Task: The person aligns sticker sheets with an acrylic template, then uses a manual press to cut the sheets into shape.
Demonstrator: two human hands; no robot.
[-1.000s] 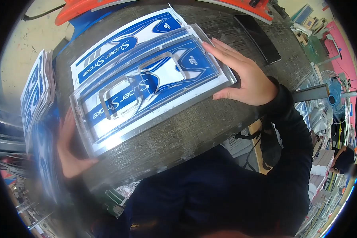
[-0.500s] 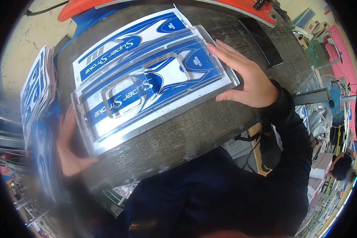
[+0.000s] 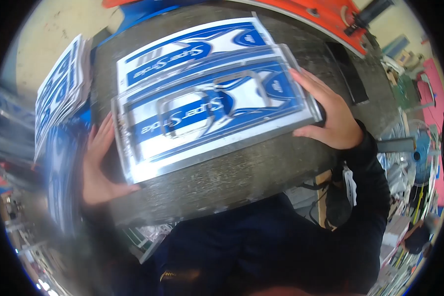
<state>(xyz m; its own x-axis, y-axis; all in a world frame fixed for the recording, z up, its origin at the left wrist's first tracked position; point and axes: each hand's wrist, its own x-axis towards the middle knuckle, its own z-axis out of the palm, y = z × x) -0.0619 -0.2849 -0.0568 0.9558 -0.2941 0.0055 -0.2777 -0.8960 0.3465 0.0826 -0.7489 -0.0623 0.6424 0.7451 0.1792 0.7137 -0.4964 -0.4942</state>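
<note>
A clear plastic template with two upright loop handles lies over a blue and white printed sheet reading "Super Stroke". A second print shows beyond its far edge. My left hand is at the template's left end, fingers along the edge and thumb by the near corner. At the opposite end, my right hand has its fingers against the edge and its thumb beneath the near right corner. Both hands hold the template between them. The undersides of the fingers are partly hidden.
Left of the sheet stands a stack of printed sheets, blurred lower down. A black phone-like slab lies at the right on the dark worktop. An orange machine part borders the far side. A fan is farther right.
The view has shifted, so the worktop and its things appear farther right. My left fingers look closer to the template's left edge. My right hand keeps its place at the right end.
</note>
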